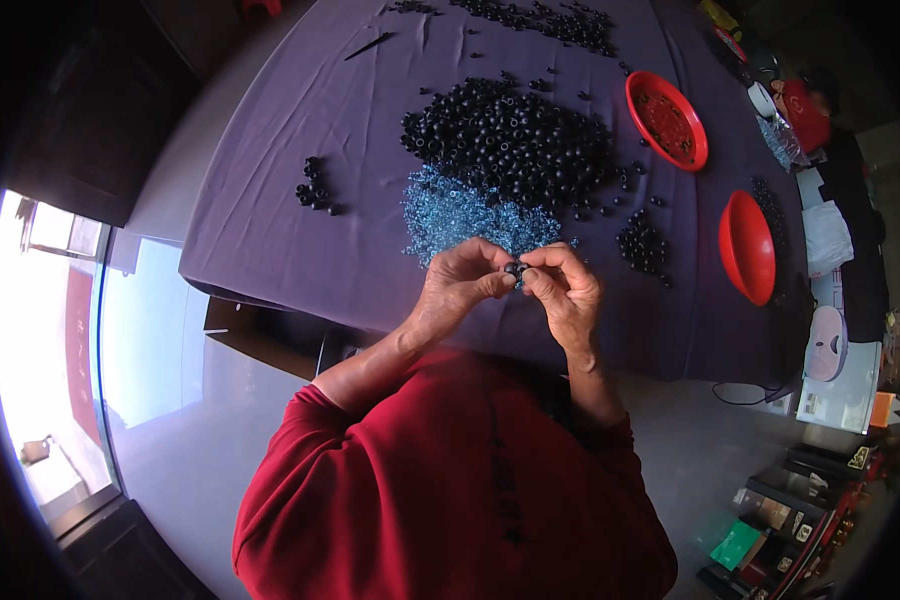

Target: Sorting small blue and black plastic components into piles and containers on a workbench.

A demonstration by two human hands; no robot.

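Note:
Just in front of my body, at the near edge of the piles, my left hand [462, 275] and my right hand [565, 287] meet fingertip to fingertip. Both pinch small round black pieces [516, 268] between thumb and index finger; how these join is too small to tell. Beyond the fingers spreads a heap of tiny clear-blue plastic pieces [460, 215]. Behind it lies a large mound of round black hollow pieces [515, 140]. A small group of black pieces [642, 243] sits to the right of my right hand, and another cluster [315, 187] lies off to the left.
A purple cloth [270, 220] covers the table. Two red bowls [746, 248] [667, 120] stand at the right, the farther one holding small bits. More black pieces [540, 22] and a thin black tool [369, 45] lie at the far side. An open cardboard box [260, 335] is under the near left edge.

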